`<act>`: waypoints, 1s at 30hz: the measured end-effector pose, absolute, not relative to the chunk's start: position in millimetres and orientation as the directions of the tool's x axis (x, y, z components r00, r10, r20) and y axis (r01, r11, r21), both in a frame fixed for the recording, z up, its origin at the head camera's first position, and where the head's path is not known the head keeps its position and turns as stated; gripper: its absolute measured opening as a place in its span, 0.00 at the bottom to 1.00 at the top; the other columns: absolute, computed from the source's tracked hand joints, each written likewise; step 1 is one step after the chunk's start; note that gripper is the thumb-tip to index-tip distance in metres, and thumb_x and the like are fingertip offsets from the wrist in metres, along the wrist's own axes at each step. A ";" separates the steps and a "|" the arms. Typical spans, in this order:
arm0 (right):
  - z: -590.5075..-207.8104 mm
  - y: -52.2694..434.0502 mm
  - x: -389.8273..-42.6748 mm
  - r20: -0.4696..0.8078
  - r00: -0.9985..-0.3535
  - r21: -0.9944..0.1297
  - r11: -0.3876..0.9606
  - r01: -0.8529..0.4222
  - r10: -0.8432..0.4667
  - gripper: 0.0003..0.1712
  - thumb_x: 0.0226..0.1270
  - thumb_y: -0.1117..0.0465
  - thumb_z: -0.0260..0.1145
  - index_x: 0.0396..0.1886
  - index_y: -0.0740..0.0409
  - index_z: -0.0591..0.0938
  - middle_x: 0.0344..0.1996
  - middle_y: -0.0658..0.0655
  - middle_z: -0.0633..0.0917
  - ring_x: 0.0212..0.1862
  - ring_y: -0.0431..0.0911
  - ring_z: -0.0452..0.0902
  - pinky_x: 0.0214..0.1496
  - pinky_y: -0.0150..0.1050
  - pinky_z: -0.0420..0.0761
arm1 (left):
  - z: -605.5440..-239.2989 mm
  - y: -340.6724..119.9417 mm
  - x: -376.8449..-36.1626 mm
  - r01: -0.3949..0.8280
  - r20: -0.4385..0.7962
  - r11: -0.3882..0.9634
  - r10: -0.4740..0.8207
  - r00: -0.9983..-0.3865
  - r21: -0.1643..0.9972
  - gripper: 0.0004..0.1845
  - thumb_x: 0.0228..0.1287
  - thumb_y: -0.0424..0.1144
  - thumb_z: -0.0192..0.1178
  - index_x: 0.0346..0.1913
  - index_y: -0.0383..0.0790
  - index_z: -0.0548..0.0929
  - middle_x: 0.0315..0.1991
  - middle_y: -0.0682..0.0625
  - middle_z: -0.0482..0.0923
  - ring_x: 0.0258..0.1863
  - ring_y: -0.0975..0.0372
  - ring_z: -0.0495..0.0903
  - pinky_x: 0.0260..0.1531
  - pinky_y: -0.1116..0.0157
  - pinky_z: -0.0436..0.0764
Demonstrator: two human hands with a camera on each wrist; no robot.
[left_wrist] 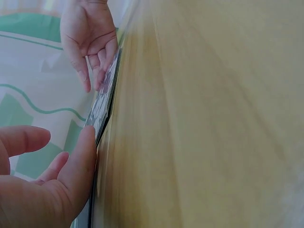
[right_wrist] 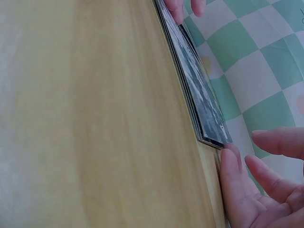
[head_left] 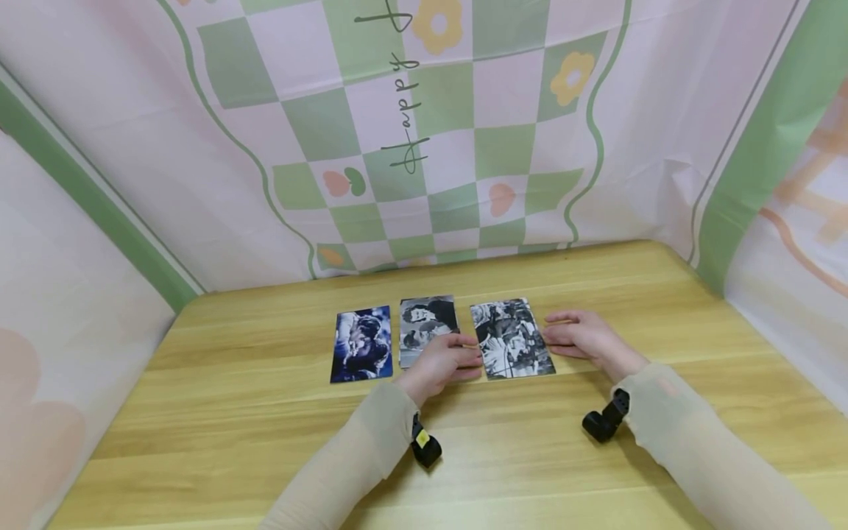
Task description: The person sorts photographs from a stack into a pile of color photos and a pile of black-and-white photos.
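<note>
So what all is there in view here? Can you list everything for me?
Blue card: one, dark blue and white, left on the table.
Grey card: one, black and white, middle, partly behind the left hand.
Stack: one, cards, too tight to count; top black and white; between the hands.
Table: one, yellow-brown wood, under the cards.
Cloth: white and green, patterned, behind and beside the table; pieces uncertain.
Left camera: one, black, yellow patch, left wrist.
Right camera: one, black, right wrist.
Sleeves: two, beige, both arms.
Left hand: one, bare, stack's left side.
Right hand: one, bare, stack's right side.
</note>
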State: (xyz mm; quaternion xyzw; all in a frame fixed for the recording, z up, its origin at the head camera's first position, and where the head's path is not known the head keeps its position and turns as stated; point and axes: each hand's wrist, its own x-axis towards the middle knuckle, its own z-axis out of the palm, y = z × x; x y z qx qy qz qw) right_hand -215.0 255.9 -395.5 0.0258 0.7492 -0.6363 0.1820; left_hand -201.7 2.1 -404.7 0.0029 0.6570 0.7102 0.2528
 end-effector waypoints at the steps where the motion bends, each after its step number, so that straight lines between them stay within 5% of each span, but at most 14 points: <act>1: -396.2 255.6 -215.3 -0.304 -0.933 -0.946 0.177 0.272 -0.192 0.33 0.68 0.67 0.56 0.66 0.80 0.54 0.34 0.45 0.84 0.37 0.33 0.80 0.47 0.32 0.85 | -404.9 1.8 -201.7 -0.354 -0.328 -0.006 0.363 -0.872 0.935 0.20 0.66 0.24 0.51 0.60 0.23 0.68 0.53 0.30 0.74 0.52 0.44 0.78 0.51 0.58 0.83; 10: -397.3 250.6 -215.7 -0.302 -0.942 -0.943 0.193 0.272 -0.145 0.32 0.67 0.67 0.58 0.65 0.78 0.59 0.31 0.44 0.83 0.35 0.33 0.80 0.44 0.29 0.85 | -405.0 0.3 -201.2 -0.357 -0.331 -0.006 0.361 -0.872 0.934 0.19 0.66 0.25 0.51 0.60 0.24 0.69 0.53 0.31 0.74 0.52 0.45 0.78 0.52 0.58 0.83; 18: -398.4 245.0 -215.4 -0.301 -0.947 -0.915 0.313 0.254 -0.111 0.32 0.67 0.66 0.59 0.67 0.72 0.61 0.54 0.66 0.77 0.37 0.33 0.78 0.46 0.30 0.84 | -403.9 0.7 -201.6 -0.361 -0.336 -0.013 0.338 -0.879 0.932 0.19 0.66 0.26 0.52 0.60 0.26 0.70 0.54 0.34 0.75 0.51 0.49 0.79 0.50 0.59 0.83; 30: -392.8 242.5 -213.6 -0.314 -0.941 -0.922 0.276 0.271 -0.124 0.33 0.67 0.67 0.60 0.69 0.69 0.59 0.39 0.49 0.82 0.36 0.34 0.79 0.44 0.29 0.84 | -402.8 5.3 -207.3 -0.334 -0.321 -0.010 0.250 -0.913 0.942 0.21 0.64 0.26 0.56 0.60 0.29 0.72 0.47 0.41 0.79 0.43 0.57 0.82 0.45 0.64 0.85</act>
